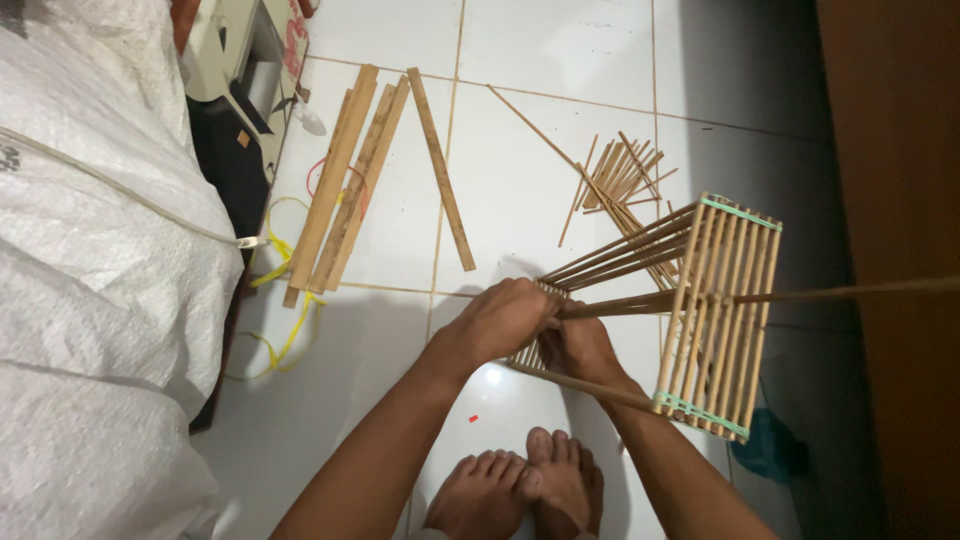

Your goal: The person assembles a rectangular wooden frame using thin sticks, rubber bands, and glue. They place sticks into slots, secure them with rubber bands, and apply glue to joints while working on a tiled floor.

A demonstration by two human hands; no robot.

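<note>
Flat pale wooden slats [345,185] are seen lying on the white tiled floor [520,190] at left, the left hand [505,320] is closed over the near end of a box-shaped bamboo-stick cage [700,310], and the right hand [582,350] is closed on the same end just beneath, the cage extending rightward from both.

We hold both hands close together — our left hand [508,320] curled in a fist, our right hand [583,348] tucked just beneath it, forearms converging.
</note>
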